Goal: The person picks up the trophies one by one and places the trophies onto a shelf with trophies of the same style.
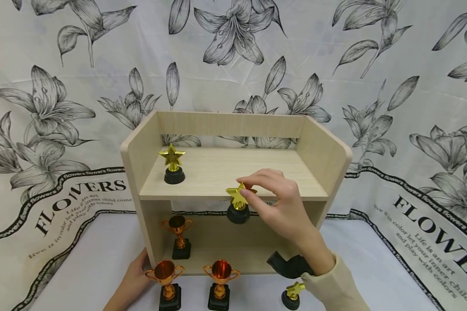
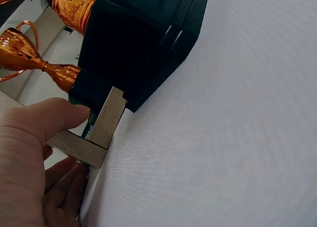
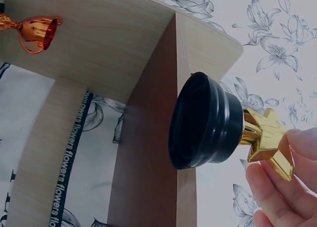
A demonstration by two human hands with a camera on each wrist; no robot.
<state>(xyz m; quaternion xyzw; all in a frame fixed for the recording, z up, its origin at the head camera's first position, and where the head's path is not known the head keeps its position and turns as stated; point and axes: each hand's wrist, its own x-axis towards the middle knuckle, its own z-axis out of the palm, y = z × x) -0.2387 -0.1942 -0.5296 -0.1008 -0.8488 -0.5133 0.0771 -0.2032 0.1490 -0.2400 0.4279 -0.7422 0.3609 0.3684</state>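
Head view: the right hand (image 1: 282, 203) pinches a gold star trophy (image 1: 238, 203) by its star, the black base hanging free at the front edge of the wooden shelf's (image 1: 327, 160) upper board. The left hand (image 1: 135, 276) grips the shelf's lower left side, with thumb and fingers on opposite faces of the panel in the left wrist view. A 2nd star trophy (image 1: 174, 167) stands at the upper board's left; 1 copper cup (image 1: 180, 237) stands below. On the white table (image 1: 373, 268) are 2 front cups (image 1: 169, 289) and a 3rd star trophy (image 1: 291, 298).
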